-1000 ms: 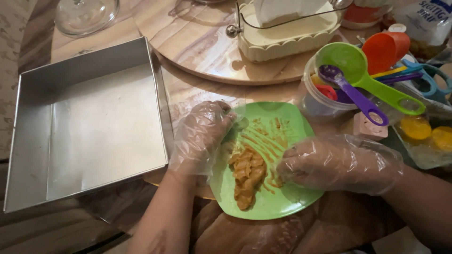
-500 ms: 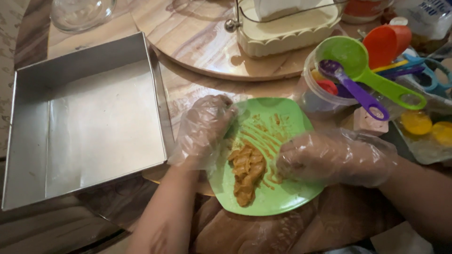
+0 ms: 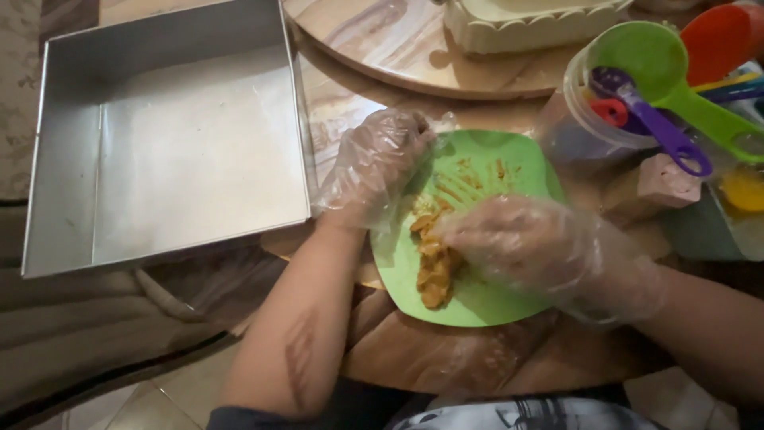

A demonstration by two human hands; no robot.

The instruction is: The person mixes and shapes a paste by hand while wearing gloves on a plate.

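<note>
Gloved left hand (image 3: 380, 163) steadies green plate (image 3: 485, 231) edge on the surface, grip loose; gloved right hand (image 3: 525, 243) presses brown dough (image 3: 436, 267), fingers curled over it, beside metal pan (image 3: 171, 135).

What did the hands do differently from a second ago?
The right hand slid left across the green plate onto the brown food. The left hand stayed at the plate's left edge. The metal pan stayed put.
</note>
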